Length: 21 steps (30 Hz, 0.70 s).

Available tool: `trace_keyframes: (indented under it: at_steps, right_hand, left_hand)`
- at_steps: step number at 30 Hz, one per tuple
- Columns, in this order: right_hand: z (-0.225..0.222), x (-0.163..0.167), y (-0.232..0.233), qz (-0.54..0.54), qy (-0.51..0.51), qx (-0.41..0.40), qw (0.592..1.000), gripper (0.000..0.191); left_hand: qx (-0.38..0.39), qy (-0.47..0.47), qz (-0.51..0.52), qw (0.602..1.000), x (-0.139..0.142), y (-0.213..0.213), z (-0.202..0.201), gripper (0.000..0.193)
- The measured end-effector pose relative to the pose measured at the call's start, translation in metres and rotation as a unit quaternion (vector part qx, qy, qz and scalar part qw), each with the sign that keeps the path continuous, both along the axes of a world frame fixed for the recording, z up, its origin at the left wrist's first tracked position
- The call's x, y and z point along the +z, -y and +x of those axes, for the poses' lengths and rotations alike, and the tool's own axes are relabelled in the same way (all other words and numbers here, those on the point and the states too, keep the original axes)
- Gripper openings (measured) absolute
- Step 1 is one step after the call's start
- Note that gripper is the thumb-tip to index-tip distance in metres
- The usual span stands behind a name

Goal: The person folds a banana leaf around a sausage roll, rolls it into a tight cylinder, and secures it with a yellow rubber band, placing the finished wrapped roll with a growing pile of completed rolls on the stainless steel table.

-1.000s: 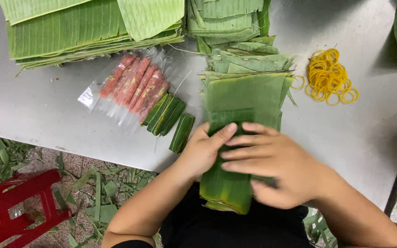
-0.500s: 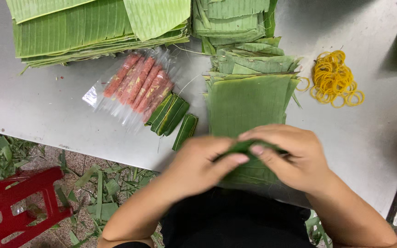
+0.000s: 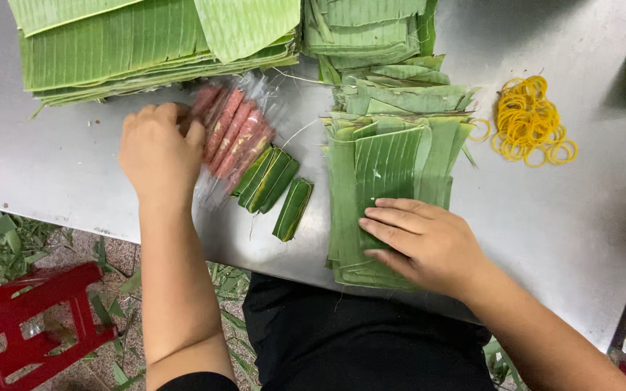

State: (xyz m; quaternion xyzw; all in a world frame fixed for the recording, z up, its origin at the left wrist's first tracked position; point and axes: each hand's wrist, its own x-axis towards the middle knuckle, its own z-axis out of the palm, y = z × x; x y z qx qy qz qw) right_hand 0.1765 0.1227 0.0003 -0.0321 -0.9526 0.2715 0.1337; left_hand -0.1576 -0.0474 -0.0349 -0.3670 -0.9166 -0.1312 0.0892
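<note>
Sausage sticks [image 3: 235, 136] lie in a clear bag on the steel bench [image 3: 603, 210], near the far leaf stacks [image 3: 146, 51]. My left hand [image 3: 159, 156] rests on the bag's left edge, fingers curled over it; whether they grip a stick I cannot tell. My right hand [image 3: 422, 242] lies flat, fingers spread, on the cut leaf pile [image 3: 393, 166]. Done: four wrapped green rolls [image 3: 273, 188] beside the bag. Left, by my judgement: most sticks unwrapped; yellow rubber bands [image 3: 530, 122] lie apart, not on any roll.

A single head-worn camera looks steeply down, close over the steel table [image 3: 588, 239] (floor at left).
</note>
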Motion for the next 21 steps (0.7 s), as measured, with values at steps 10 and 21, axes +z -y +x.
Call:
trace_keyframes:
  at_steps: [10, 21]
  right_hand:
    - [0.001, 0.000, -0.008, -0.164, 0.007, -0.026, 0.986, 0.038]
    - [0.050, -0.025, -0.010, -0.628, 0.176, -0.210, 0.729, 0.035]
  left_hand:
    - [-0.094, 0.673, 0.282, 0.677, 0.056, 0.001, 0.101, 0.053]
    - [-0.077, 0.803, 0.313, 0.500, 0.001, -0.014, 0.166, 0.029]
